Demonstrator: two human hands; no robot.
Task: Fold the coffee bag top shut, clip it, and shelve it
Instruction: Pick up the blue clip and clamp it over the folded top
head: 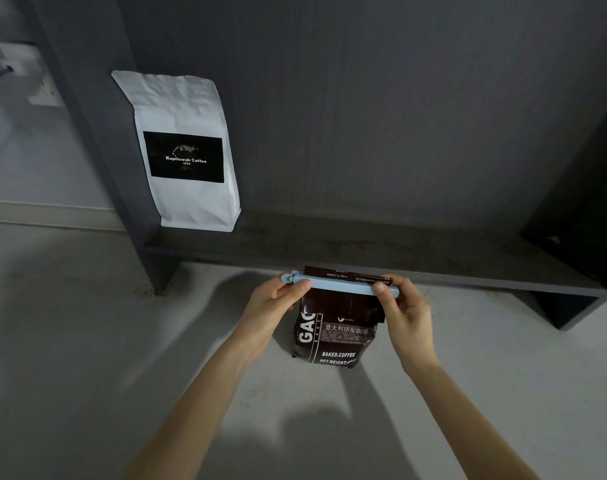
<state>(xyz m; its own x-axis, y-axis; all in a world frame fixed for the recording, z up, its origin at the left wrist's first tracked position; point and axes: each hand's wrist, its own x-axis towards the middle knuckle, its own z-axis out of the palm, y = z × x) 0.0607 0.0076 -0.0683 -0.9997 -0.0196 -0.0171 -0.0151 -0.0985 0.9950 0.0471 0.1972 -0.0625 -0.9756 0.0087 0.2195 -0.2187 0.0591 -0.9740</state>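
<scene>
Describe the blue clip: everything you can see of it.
The clip is a long, slim, pale blue bar, plastic by its look, with a rounded hinge at its left end. It lies level across the folded top of the dark coffee bag, a strip of bag sticking out above it. The left hand pinches its hinge end, the right hand its other end. Whether it is latched cannot be told.

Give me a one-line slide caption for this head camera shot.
Both hands, left hand and right hand, press a blue clip across the folded top of a dark coffee bag.
</scene>
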